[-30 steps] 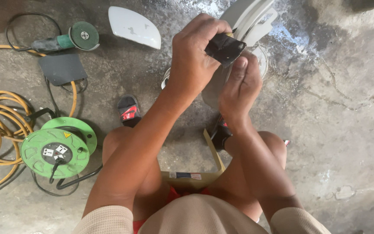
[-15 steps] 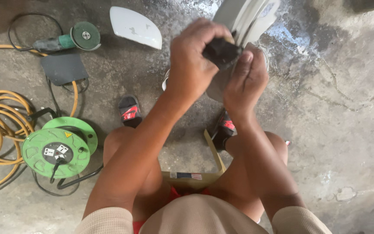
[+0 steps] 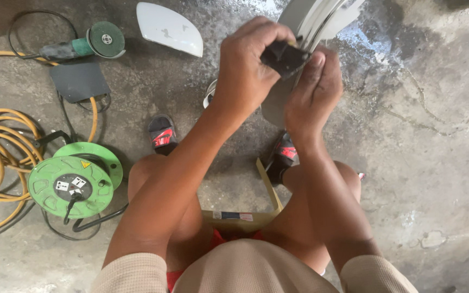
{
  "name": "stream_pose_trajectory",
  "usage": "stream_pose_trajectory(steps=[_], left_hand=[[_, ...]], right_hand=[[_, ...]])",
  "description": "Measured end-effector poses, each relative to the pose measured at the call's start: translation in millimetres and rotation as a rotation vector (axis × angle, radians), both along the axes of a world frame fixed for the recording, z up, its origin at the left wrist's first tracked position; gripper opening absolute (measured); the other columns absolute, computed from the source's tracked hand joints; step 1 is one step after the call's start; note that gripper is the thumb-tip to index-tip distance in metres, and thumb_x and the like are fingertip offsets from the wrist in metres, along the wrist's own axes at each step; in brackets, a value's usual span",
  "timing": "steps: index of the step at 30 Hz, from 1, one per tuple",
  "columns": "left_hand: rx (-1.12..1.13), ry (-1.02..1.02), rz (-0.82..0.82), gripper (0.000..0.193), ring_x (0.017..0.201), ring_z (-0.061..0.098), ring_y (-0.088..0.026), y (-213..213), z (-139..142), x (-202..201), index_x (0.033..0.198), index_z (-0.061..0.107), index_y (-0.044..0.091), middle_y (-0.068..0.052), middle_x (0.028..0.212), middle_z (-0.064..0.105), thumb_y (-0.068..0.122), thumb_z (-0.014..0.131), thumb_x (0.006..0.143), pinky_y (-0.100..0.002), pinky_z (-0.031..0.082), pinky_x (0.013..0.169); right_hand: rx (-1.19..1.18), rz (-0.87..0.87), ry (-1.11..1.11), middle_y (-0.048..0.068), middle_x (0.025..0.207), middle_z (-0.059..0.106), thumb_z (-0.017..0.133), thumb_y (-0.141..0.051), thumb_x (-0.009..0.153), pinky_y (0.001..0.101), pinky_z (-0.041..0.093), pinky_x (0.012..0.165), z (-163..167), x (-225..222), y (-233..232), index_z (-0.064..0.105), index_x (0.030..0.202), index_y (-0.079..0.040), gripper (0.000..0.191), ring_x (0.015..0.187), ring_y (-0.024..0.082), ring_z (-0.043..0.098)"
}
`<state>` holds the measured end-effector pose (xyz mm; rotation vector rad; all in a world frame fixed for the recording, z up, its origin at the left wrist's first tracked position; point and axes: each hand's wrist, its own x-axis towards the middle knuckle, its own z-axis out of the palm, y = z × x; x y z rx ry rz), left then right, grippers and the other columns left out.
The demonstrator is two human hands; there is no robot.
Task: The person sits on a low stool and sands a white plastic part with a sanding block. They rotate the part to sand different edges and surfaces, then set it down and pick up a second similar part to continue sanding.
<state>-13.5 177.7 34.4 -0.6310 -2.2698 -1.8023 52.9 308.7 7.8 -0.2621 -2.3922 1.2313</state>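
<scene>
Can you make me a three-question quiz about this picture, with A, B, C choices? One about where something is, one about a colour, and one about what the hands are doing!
1. Where is the cable reel?
A. On the floor left of the person's knees
B. On the person's lap
C. Right of the knees

2. What colour is the cable reel?
A. Red
B. Green
C. Blue

3. What is the left hand doing?
A. Lying flat on the floor
B. Hanging open
C. Gripping a small dark pad

Answers:
1. A, it lies by the yellow hose.
2. B, its discs are bright green.
3. C, the fingers close on the pad, pressed against the pale curved panel beside the right hand.
</scene>
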Motion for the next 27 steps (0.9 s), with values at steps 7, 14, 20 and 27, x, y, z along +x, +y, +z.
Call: stream_pose_trajectory(steps=[7, 14, 20, 27], left_hand=[[0.017, -0.028, 0.077, 0.023, 0.088, 0.070, -0.016, -4.9, -4.9, -4.9, 0.101, 0.070, 0.005, -0.005, 0.095, 0.068, -0.005, 0.082, 0.084, -0.031, 0.055, 0.076], [0.052, -0.051, 0.107, 0.016, 0.080, 0.069, -0.014, -2.0, -8.4, -13.1, 0.096, 0.071, 0.006, -0.004, 0.089, 0.070, 0.000, 0.085, 0.090, -0.030, 0.054, 0.071], [0.079, -0.144, 0.133, 0.012, 0.085, 0.070, -0.010, 9.3, -21.3, 0.0, 0.096, 0.069, 0.008, -0.002, 0.093, 0.072, 0.001, 0.078, 0.090, -0.027, 0.058, 0.074], [0.199, -0.119, 0.254, 0.029, 0.074, 0.056, -0.011, 16.3, -31.0, -4.6, 0.085, 0.057, 0.007, 0.000, 0.080, 0.058, 0.008, 0.083, 0.097, -0.028, 0.048, 0.068]], right_hand=[[-0.049, 0.062, -0.030, 0.007, 0.083, 0.058, 0.041, -0.025, 0.120, 0.0336, 0.046, 0.070, 3.3, 6.8, -8.4, 0.060, 0.111, 0.001, 0.033, 0.077, 0.014, 0.055], [0.013, 0.051, 0.022, 0.009, 0.083, 0.056, 0.041, -0.023, 0.120, 0.0358, 0.044, 0.070, 2.6, 4.8, -6.6, 0.058, 0.107, 0.000, 0.031, 0.077, 0.017, 0.053], [-0.033, 0.018, 0.022, 0.009, 0.087, 0.060, 0.042, -0.025, 0.120, 0.0346, 0.045, 0.067, 1.2, 3.4, -11.8, 0.058, 0.107, -0.002, 0.032, 0.075, 0.017, 0.054], [0.003, 0.072, 0.016, 0.011, 0.082, 0.059, 0.045, -0.021, 0.117, 0.0360, 0.048, 0.068, 2.8, 7.2, -19.0, 0.059, 0.110, 0.001, 0.027, 0.074, 0.017, 0.057]])
